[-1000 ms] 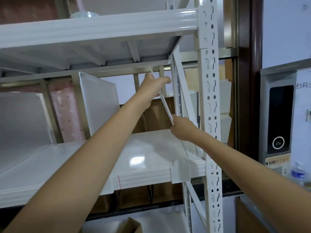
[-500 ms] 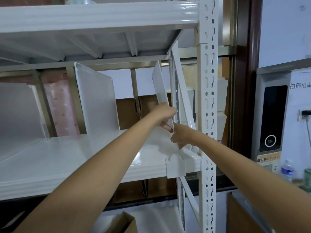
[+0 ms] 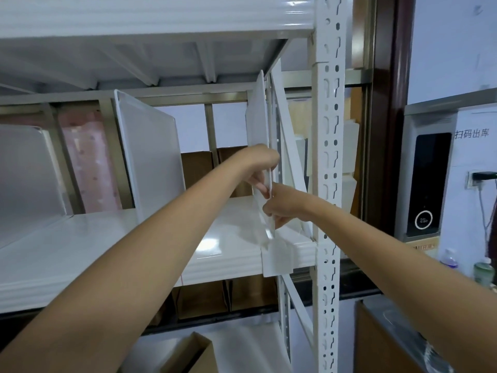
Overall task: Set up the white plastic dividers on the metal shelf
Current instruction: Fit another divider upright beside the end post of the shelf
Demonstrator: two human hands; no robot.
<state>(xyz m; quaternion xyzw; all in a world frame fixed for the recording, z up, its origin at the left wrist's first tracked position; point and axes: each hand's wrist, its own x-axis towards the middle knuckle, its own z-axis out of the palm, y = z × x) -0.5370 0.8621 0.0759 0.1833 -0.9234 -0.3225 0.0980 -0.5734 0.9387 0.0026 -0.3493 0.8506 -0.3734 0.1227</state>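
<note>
A white plastic divider (image 3: pixel 258 125) stands nearly upright at the right end of the white metal shelf (image 3: pixel 80 243), close to the perforated upright post (image 3: pixel 329 157). Its front clip (image 3: pixel 277 258) hangs over the shelf's front lip. My left hand (image 3: pixel 259 165) pinches the divider's front edge at mid height. My right hand (image 3: pixel 282 205) grips the same edge just below it. A second divider (image 3: pixel 150 157) stands upright at mid shelf, and a third (image 3: pixel 27 168) stands at the far left.
Another shelf board (image 3: pixel 150 20) sits right overhead. Brown cardboard boxes (image 3: pixel 196 168) stand behind the shelf and one open box (image 3: pixel 188 354) lies below. To the right are a white scanner unit (image 3: pixel 430 179), bottles (image 3: pixel 457 262) and a dark door frame (image 3: pixel 387 130).
The divider has swung from tilted to nearly upright. My left hand slid down from its top edge to the front edge, just above my right hand. The clip now sits over the shelf lip.
</note>
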